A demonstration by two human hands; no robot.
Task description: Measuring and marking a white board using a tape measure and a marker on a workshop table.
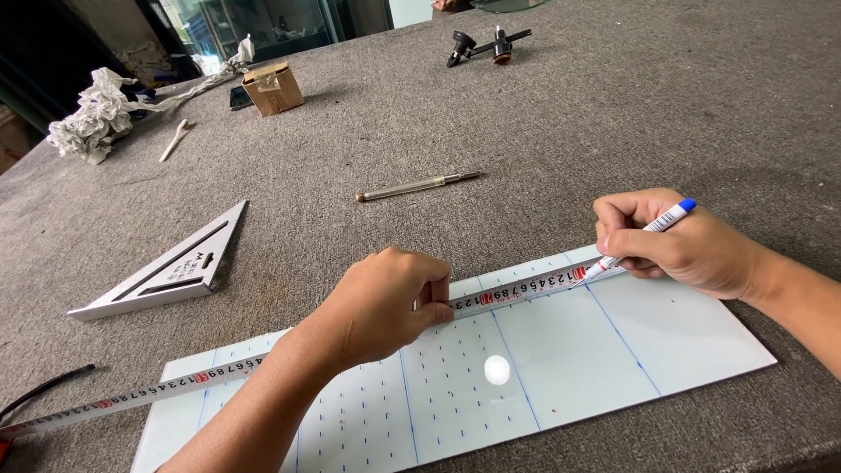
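A white-and-silver steel measuring tape point(517, 290) lies stretched flat along the far long edge of a pale, blue-lined rectangular sheet of glass point(683, 337), its long axis running from the lower left of the view up toward the right. The tape overhangs the sheet at the left and runs on across the grey felt-covered worktable point(613, 123).

The left hand point(385, 302) sits near the middle of the tape, fingers curled and pressing it down onto the sheet. The right hand point(674, 241) is clenched around a white marker pen with a blue cap end point(644, 235); the tip meets the sheet just beside the tape's upper right stretch, close to 1 of the long blue lines. The right hand is therefore nearer the tape's right end, with the pen slanting down-left toward the tape.

Farther off lie a silver triangular metal square point(166, 271) at the left, a slim brass-tipped glass cutter point(416, 186) beyond the hands, a small wooden block point(272, 88), crumpled white paper point(92, 114) and a black compass-style cutter point(486, 44).
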